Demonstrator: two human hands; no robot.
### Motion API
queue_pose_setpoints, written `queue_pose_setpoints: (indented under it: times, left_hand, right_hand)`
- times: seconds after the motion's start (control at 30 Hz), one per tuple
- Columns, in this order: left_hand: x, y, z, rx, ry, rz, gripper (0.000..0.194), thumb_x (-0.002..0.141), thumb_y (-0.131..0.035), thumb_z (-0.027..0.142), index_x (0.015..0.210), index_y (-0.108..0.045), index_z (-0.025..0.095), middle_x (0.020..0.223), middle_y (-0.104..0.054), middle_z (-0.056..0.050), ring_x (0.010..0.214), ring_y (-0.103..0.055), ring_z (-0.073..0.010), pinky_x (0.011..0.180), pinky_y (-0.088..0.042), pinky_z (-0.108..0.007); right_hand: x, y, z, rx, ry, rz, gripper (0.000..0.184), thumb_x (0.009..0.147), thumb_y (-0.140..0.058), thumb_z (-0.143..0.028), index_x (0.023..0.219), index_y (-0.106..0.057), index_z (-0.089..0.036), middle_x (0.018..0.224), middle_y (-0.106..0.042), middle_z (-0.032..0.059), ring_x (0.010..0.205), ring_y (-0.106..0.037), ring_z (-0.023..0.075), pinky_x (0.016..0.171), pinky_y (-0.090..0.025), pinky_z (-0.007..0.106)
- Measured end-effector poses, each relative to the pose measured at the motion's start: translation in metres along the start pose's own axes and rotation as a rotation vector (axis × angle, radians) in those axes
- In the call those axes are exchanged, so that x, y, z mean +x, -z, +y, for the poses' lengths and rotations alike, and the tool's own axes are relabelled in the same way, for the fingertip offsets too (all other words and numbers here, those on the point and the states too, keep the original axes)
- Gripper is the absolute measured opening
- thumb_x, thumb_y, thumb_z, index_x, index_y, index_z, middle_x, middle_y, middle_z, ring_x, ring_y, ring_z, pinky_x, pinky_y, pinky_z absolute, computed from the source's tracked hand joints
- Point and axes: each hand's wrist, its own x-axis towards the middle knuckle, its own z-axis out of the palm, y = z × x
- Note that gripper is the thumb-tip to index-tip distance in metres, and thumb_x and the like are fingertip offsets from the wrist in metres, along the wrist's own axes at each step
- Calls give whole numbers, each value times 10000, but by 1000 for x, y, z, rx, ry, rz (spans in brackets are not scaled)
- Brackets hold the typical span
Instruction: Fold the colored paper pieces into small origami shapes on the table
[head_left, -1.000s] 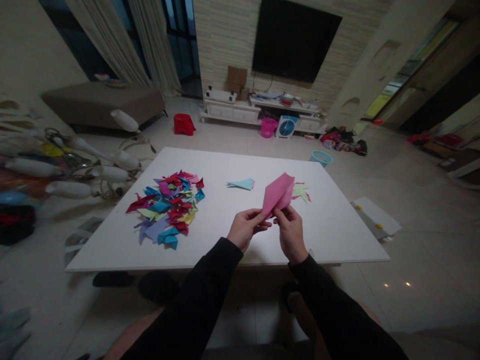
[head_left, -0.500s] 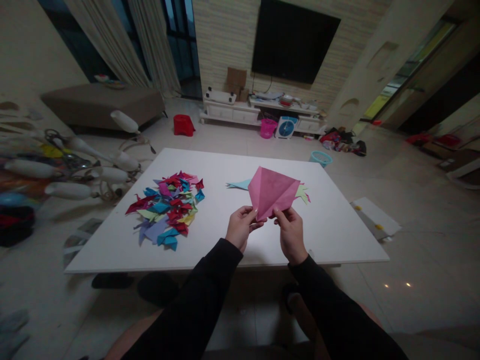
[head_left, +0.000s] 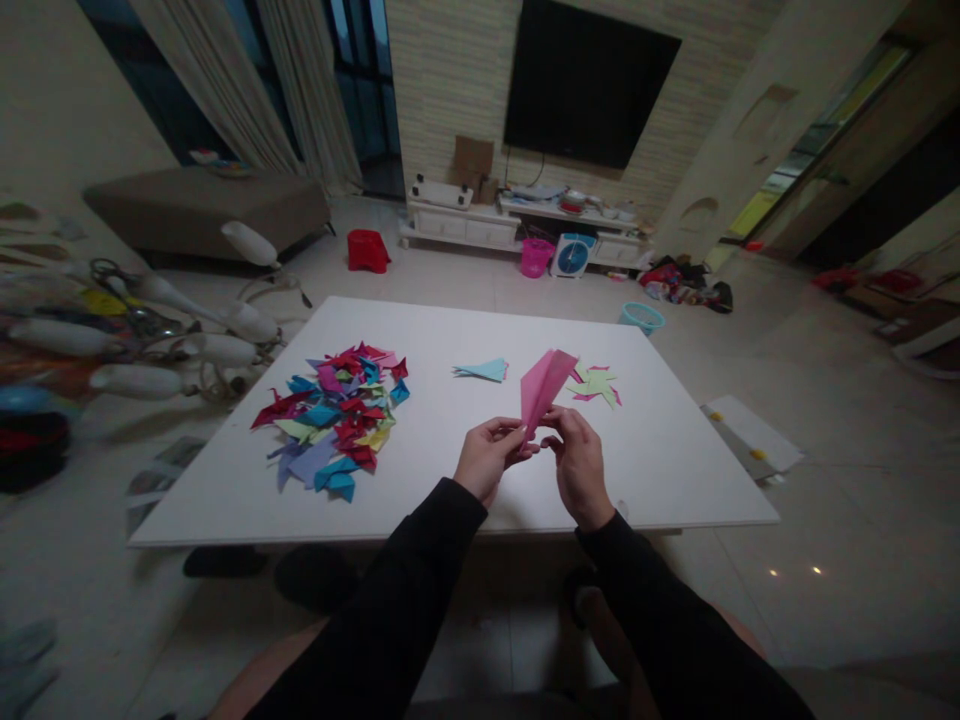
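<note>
A pink sheet of origami paper (head_left: 541, 392) is held up above the table, folded into a narrow pointed shape with its tip downward. My left hand (head_left: 487, 458) pinches it near the lower tip. On the other side, the curled fingers of my right hand (head_left: 579, 462) close on its lower right edge. Behind the paper lie a light blue folded paper (head_left: 484, 370) and a green and pink paper pinwheel shape (head_left: 596, 384). To the left spreads a pile of coloured folded papers (head_left: 334, 415).
The white table (head_left: 435, 480) stands in front of me. Past its far edge are a blue basket (head_left: 642, 317), a pink bucket (head_left: 535, 258), a blue fan (head_left: 574, 255) and a red stool (head_left: 367, 251). A lamp (head_left: 217, 350) with several white shades is close on the left.
The pink paper was spread wide; its sides have come together into a narrower shape. The pinwheel shape and blue paper behind it show more fully. My right fingers have curled in.
</note>
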Motion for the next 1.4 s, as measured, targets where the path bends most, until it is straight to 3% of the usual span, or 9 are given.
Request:
queue_pose_setpoints:
  times: [0.1,0.2,0.33,0.47,0.67,0.87,0.97,1.17,1.4]
  left_hand:
    - [-1,0,0,11,26,-45,161,750,-809,140,850,-699,78,790,-741,-99,620,-696,-122,670,-580,-235]
    - [-2,0,-1,27,54,-78,118,775,-786,146,839,-723,69,763,-737,-97,599,-688,-116,648,-571,-224]
    - [-1,0,-2,36,27,-94,191,760,-817,206,878,-744,75,808,-747,-104,633,-698,-123,650,-566,-224]
    - [0,1,-2,33,-8,-93,236,693,-863,145,883,-751,61,781,-748,-104,645,-700,-122,659,-561,-206]
    - [-3,-3,2,-125,157,-58,14,821,-729,43,811,-739,44,763,-730,-85,600,-664,-65,595,-539,-130]
    - [-7,-4,5,-220,276,-173,88,868,-652,4,847,-733,33,779,-719,-84,597,-657,-48,572,-530,-96]
    - [-6,-3,4,-195,234,-186,33,849,-701,47,862,-731,44,825,-739,-98,617,-679,-66,580,-540,-110]
    - [-2,0,-1,-85,94,-171,219,703,-857,120,883,-747,57,813,-756,-99,673,-728,-138,660,-576,-178]
    - [-3,-4,0,-31,71,-130,132,864,-723,186,873,-745,57,824,-757,-134,655,-715,-116,609,-553,-160]
  right_hand:
    - [0,1,3,-55,35,2,208,796,-760,-412,845,-681,-226,878,-687,15,751,-592,155,645,-467,285]
    - [1,3,5,-66,24,5,183,782,-782,-367,832,-689,-219,791,-672,2,731,-596,156,665,-473,297]
    - [1,6,5,-110,16,47,166,774,-782,-348,840,-717,-210,810,-693,19,749,-600,165,664,-465,305]
    - [1,5,4,-111,16,41,175,771,-779,-343,849,-703,-206,822,-693,23,751,-602,165,651,-465,297]
    - [0,2,1,79,12,65,213,808,-738,-360,864,-576,-233,849,-671,-6,788,-647,159,598,-454,244]
    - [-3,-2,-2,155,-13,-40,208,843,-731,-377,878,-583,-234,908,-741,34,922,-696,206,807,-514,341]
    - [-3,-3,-2,149,9,-8,227,813,-766,-368,842,-589,-230,916,-744,33,923,-703,212,817,-513,348]
    - [0,1,4,101,-5,25,238,792,-787,-379,853,-620,-220,846,-719,20,854,-681,195,728,-488,307]
    - [4,7,10,24,31,59,202,802,-765,-368,837,-638,-214,762,-617,-32,635,-526,113,621,-425,262]
